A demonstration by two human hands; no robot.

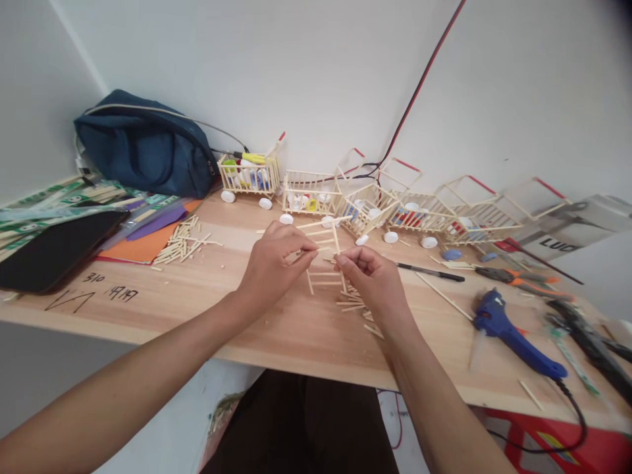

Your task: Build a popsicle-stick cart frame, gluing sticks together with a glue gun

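Between my two hands, just above the table, is a small ladder-like frame of thin wooden sticks (328, 283). My left hand (279, 258) pinches the frame's left side with thumb and forefinger. From the right, my right hand (370, 273) pinches it near its upright stick. Part of the frame is hidden behind the fingers. Short cut sticks (351, 305) lie in a loose pile beneath my right hand. Behind the hands stands a row of miniature stick carts with white wheels, among them one cart (311, 194) directly beyond the frame.
A blue glue gun (516, 336), orange-handled pliers (518, 278) and a black pen (429, 272) lie to the right. On the left are a dark phone (62, 253), a stick pile (184, 240), orange paper (133, 250) and a blue bag (148, 145).
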